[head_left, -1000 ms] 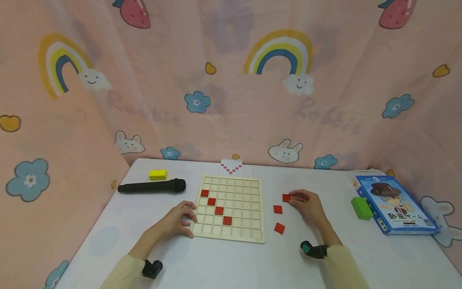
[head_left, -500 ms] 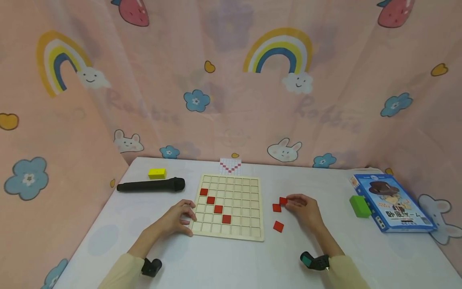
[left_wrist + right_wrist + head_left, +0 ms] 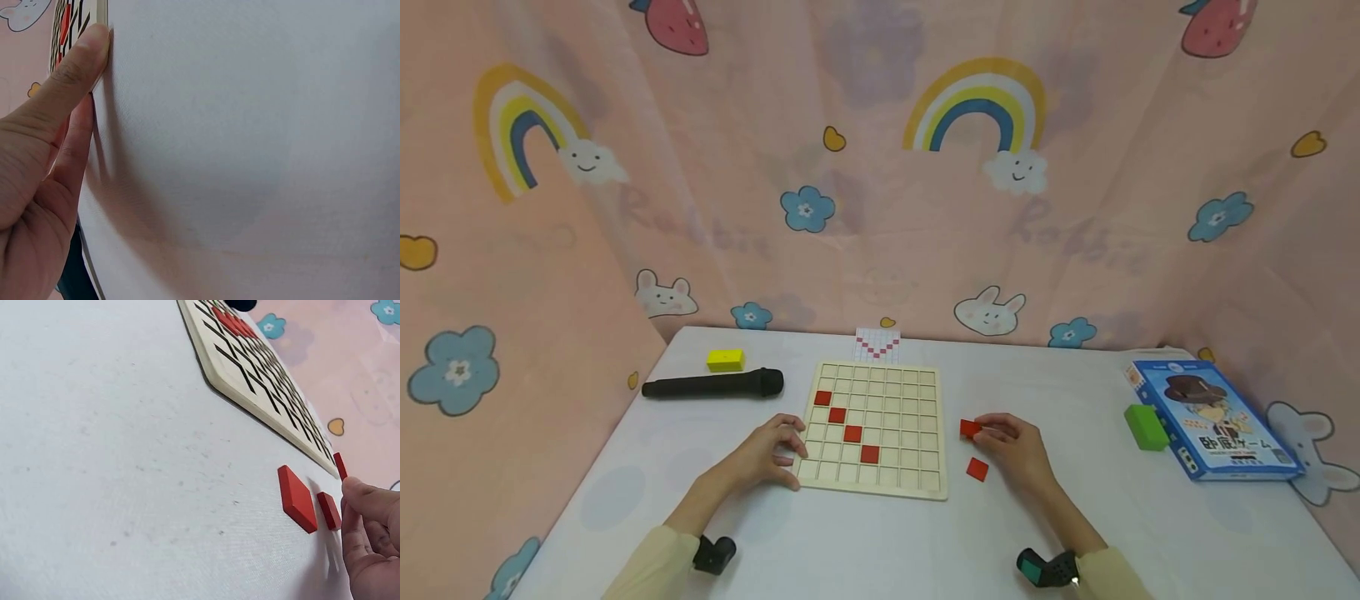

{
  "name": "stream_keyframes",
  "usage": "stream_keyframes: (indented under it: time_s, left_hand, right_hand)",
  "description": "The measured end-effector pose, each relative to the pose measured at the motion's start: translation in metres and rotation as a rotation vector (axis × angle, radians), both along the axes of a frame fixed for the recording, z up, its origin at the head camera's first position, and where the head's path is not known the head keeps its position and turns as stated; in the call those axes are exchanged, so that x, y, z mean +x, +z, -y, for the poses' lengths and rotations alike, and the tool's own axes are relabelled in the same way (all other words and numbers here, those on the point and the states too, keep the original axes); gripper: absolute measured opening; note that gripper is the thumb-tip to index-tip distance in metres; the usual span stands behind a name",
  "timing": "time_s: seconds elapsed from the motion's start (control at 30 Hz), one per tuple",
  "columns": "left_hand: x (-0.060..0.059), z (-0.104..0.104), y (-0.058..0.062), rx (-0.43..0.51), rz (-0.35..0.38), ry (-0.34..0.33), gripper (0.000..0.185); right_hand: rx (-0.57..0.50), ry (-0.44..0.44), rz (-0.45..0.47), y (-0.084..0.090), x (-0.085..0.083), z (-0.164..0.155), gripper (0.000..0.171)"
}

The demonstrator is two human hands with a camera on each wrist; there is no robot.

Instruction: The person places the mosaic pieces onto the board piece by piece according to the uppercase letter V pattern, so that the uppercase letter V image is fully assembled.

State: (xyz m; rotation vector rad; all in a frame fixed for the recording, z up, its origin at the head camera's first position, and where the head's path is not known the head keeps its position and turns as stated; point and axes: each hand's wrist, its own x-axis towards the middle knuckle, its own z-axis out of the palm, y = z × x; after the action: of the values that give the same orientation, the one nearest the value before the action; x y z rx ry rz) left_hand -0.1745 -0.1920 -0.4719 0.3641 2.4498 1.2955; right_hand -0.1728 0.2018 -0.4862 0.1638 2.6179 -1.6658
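A cream grid board (image 3: 902, 425) lies on the table, several red square tiles set in a diagonal line in its cells. My left hand (image 3: 763, 454) holds the board's near-left side; in the left wrist view its thumb (image 3: 87, 53) presses the corner edge. Right of the board, my right hand (image 3: 1015, 450) pinches a red tile (image 3: 340, 465) between thumb and fingertips, raised above the table in the right wrist view. Below it lies a second red tile (image 3: 329, 510), overlapped in the head view. Another loose tile (image 3: 977, 469) lies closer to me.
Behind the board stands a small card (image 3: 877, 344) with a red V pattern. To the left are a black microphone (image 3: 715, 384) and a yellow block (image 3: 726, 360). At right, a green block (image 3: 1146, 427) sits against a blue game box (image 3: 1217, 421).
My right hand has moved left and slightly nearer with the pinched tile, bringing it over the middle loose tile. The left hand stays at the board.
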Motion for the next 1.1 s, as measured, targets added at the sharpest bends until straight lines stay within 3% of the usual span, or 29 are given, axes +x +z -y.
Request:
stream_keyframes:
  time_s: [0.33, 0.67, 1.1]
  left_hand:
    - [0.002, -0.001, 0.000, 0.006, 0.004, -0.011, 0.037]
    - [-0.001, 0.000, 0.002, -0.021, -0.018, -0.021, 0.035]
    - [0.000, -0.001, 0.006, -0.016, 0.014, -0.008, 0.035]
  right_hand:
    - [-0.063, 0.035, -0.019, -0.001, 0.009, 0.022, 0.027]
    - [-0.132, 0.103, -0.046, 0.010, 0.008, 0.044, 0.026]
    - [-0.033, 0.121, -0.088, 0.006, 0.007, 0.055, 0.022]
